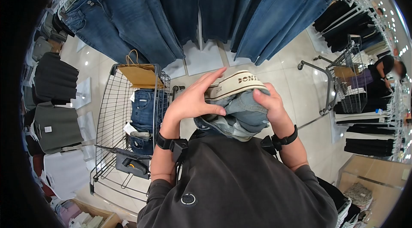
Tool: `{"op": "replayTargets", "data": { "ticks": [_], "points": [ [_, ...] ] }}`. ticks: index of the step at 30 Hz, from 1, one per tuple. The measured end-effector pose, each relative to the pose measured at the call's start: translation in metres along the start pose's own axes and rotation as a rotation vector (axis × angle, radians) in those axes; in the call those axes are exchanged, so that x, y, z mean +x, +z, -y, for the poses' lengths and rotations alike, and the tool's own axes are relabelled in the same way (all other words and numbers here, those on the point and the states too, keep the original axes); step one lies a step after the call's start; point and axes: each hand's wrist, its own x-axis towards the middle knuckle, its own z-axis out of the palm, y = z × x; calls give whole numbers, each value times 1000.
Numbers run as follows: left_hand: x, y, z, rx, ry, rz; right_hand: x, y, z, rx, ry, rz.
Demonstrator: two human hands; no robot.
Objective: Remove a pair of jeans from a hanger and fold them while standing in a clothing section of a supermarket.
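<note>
**Jeans held in both hands beside a wire cart**

Head view: the person holds a folded bundle of light blue jeans (240,114) close to the chest, at the middle of the frame. A cream band (235,83) with dark lettering lies across the top of the bundle. The left hand (195,99) is open, with its fingers stretched flat along the band's near edge and its thumb pressed on the denim below. The right hand (269,105) is curled round the bundle's other side, with its fingers gripping over the top fold. Both wrists wear black straps.

Just left of the hands stands a wire cart (109,112). It carries a stack of darker jeans (143,112) and, at its far end, a brown paper bag (139,75). A small handheld device (134,165) lies on the cart's lower shelf. Rows of hanging jeans (141,17) fan out across the top of the view. Dark and grey folded garments (56,99) line the left edge. Well off to the right stands a second cart (349,80), with another person (388,71) in dark clothes beyond it.
</note>
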Motion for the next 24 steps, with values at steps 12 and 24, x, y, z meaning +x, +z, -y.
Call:
{"op": "replayTargets", "data": {
  "ticks": [12,24],
  "points": [
    [-40,15,48,147,-644,-166,7,2,5,-30,-102,-292],
    [-50,17,67,-283,-644,5,3,-9,4,-4,-148,-454]
  ]
}}
